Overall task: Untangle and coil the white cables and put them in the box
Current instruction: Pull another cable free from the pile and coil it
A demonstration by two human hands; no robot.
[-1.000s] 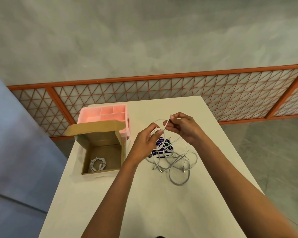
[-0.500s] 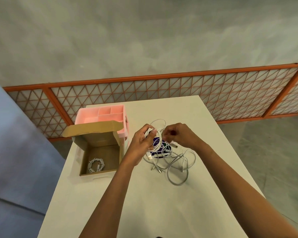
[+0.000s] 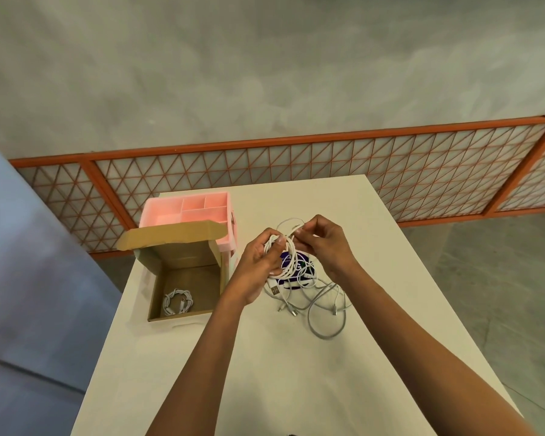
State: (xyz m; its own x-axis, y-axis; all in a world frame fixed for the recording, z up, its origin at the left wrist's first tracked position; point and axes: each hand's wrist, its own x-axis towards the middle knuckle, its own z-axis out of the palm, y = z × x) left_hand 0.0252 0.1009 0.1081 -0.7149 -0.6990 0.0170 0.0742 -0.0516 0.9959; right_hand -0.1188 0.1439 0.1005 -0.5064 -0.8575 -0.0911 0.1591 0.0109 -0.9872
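The left hand [image 3: 258, 262] grips a coil of white cable [image 3: 288, 256] above the desk [image 3: 296, 372]; the right hand [image 3: 324, 247] pinches its loose end. The cable looks light, soft and springy, so holding across all loops seems best. The box [image 3: 177, 250] stands left.

One wide-angle camera, worn on the head, looks forward and down along the worktop [image 3: 265, 372] from its near end. The left hand [image 3: 258, 262] and right hand [image 3: 324, 247] sit near, mid-frame; an orange lattice panel [image 3: 296, 171] crosses behind.
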